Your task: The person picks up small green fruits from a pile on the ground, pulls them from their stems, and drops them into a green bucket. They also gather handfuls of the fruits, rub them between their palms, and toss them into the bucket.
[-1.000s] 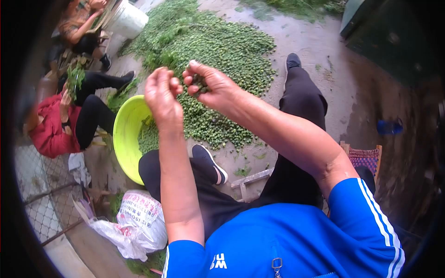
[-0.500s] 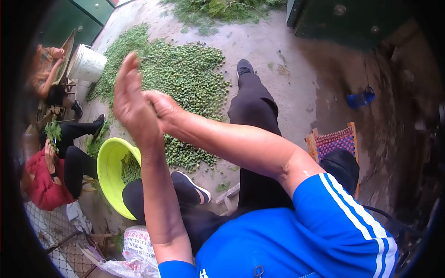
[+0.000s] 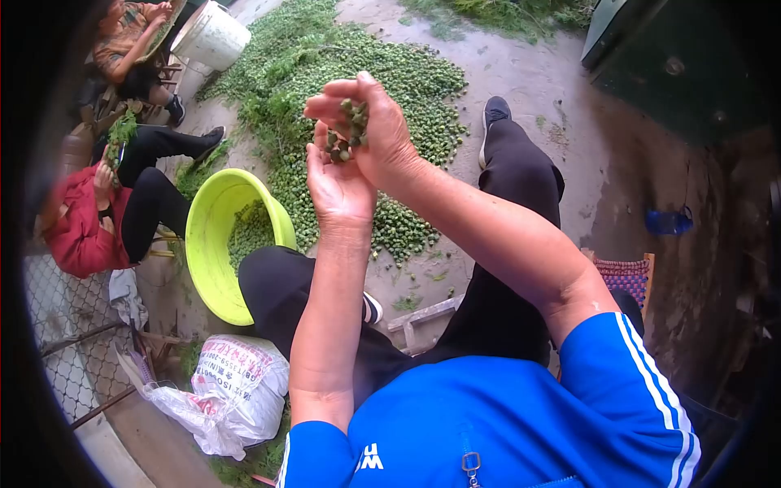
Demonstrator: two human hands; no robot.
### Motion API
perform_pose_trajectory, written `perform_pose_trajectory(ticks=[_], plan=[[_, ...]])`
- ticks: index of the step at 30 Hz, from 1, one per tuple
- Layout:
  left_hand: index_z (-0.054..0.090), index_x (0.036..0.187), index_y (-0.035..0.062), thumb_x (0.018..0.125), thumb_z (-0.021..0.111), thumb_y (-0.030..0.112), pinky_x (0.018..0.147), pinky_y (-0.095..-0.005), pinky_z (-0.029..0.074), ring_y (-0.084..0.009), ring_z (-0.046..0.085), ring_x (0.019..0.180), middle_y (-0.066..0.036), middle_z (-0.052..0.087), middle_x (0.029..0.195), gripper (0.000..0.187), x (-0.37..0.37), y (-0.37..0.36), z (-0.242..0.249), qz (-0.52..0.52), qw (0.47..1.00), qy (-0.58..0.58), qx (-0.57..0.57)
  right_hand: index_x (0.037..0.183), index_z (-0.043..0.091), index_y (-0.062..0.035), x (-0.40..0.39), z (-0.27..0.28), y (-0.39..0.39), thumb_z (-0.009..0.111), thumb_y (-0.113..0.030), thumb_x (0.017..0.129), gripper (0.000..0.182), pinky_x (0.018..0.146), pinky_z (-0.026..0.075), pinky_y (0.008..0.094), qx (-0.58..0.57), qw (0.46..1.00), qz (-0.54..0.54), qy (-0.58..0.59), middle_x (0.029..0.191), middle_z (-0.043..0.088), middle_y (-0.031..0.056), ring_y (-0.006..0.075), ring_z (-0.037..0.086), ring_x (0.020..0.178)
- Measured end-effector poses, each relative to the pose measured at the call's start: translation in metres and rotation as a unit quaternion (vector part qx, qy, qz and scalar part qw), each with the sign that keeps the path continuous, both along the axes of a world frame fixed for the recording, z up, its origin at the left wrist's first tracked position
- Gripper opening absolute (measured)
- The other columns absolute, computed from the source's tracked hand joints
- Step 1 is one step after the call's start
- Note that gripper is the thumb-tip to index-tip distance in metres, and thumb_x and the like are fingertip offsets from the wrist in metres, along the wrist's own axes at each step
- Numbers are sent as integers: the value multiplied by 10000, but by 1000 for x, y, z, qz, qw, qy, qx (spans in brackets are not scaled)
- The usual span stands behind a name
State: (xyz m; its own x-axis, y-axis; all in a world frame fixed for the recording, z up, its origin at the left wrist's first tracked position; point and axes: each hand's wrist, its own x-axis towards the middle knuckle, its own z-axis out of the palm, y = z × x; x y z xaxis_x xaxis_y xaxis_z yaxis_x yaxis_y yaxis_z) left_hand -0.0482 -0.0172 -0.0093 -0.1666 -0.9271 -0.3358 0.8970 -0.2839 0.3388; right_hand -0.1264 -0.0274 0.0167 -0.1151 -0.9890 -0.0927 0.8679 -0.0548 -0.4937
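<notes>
Fruits lie between your hands: your right hand curls around them, your left hand is palm up below, fingers apart. A pile covers the floor toward its far edge. A bucket stands far left; a person in red sits along the left edge. Your left knee overlaps the tub. Half a second ago, your left hand hid the fruits.

White sack printed "GB/T3559-2001" and "ISO", red characters blurred, white lettering on blue shirt unclear
</notes>
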Motion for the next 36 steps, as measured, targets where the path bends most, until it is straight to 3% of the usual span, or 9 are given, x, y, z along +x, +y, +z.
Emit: perform_pose_trajectory(ticks=[13,15,19,23,27,29,31,33,36], plan=[[550,1119,34,998,286,301,1017,-450,395,-271,532,1116,-142,587,1122,395,23,-15,-5,1,1000,11,-22,1178,468,86,-6,-6,-12,235,-277,952,487,1050,384,460,-37,958,86,-271,1222,509,248,355,457,1211],[568,1097,44,996,329,334,835,-382,504,-225,589,927,-103,620,963,389,26,-15,-2,14,1000,-9,2,1231,439,86,-7,-6,-12,206,-259,944,505,1055,377,464,-51,955,98,-277,1256,484,254,359,437,1230],[570,1091,54,979,413,344,553,-256,470,-138,539,693,-37,582,802,348,47,-22,-15,-40,997,-2,-69,1247,428,85,-8,-6,-11,206,-246,943,501,1057,375,462,-62,952,102,-282,1281,462,256,357,428,1238],[581,1062,42,929,558,229,389,-182,271,-60,427,548,16,485,687,230,46,-16,9,-46,987,-82,-131,1243,436,77,-8,-6,-10,200,-291,962,519,1057,376,457,-54,954,111,-271,1279,463,252,348,433,1235],[651,1007,11,883,625,121,456,-158,344,-33,464,580,28,540,703,168,36,-10,30,-37,887,-372,-269,1203,481,69,-3,-12,-11,212,-357,984,549,1034,402,439,22,961,105,-255,1257,489,235,333,460,1206],[659,1010,-9,860,642,62,597,-169,439,-45,534,691,6,596,795,167,31,-10,28,22,755,-546,-363,1179,505,61,1,-15,-8,236,-375,990,547,1025,404,430,31,966,109,-233,1236,509,218,317,471,1191],[671,995,-11,820,667,6,719,-203,468,-65,565,799,-7,628,870,176,27,-6,32,18,737,-566,-368,1107,541,35,9,-22,-9,275,-403,986,527,962,451,399,40,972,103,-206,1097,571,176,295,519,1105],[684,962,1,792,689,-2,712,-213,471,-70,569,820,1,633,871,171,25,-6,29,34,650,-651,-391,1184,504,45,13,-26,-8,277,-411,989,545,1051,364,437,30,969,116,-215,1219,512,205,294,471,1177],[693,938,19,777,701,-1,712,-213,469,-67,569,804,8,626,843,163,20,-3,30,60,631,-670,-385,1187,497,48,16,-26,-7,283,-442,986,571,1051,365,429,28,973,125,-191,1219,505,205,284,474,1169]])
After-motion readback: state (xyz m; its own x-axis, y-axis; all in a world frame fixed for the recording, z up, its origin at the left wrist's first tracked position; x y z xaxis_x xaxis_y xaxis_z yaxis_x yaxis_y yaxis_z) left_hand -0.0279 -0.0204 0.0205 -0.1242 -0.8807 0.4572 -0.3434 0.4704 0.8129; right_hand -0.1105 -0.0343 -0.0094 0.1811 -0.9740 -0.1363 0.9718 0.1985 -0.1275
